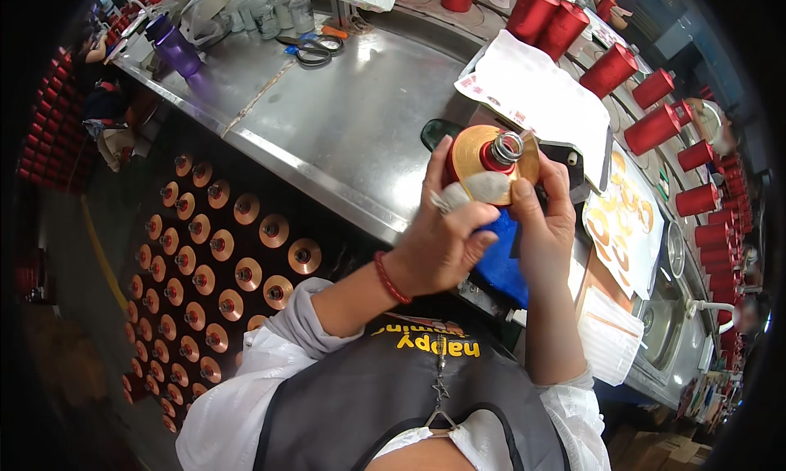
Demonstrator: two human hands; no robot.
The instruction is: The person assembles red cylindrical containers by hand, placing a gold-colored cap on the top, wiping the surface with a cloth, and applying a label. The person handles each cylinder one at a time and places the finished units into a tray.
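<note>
Apron (pixel 352 389): dark, smooth, yellow-lettered.
Left hand (pixel 438 242): gripping the canister (pixel 472 161) at its left, soft pale cloth (pixel 486 188) pressed to the gold face.
Right hand (pixel 547 213): clasping the right rim.
Canister: held up between both hands; red neck, flat round top, coiled metal spring (pixel 508 147).
Gold discs (pixel 230 305): spring-topped, in rows, lower left.
Bench (pixel 352 123): reflective steel.
Scissors (pixel 314 55): loop-handled.
Red cans (pixel 609 70): glossy cylinders.
</note>
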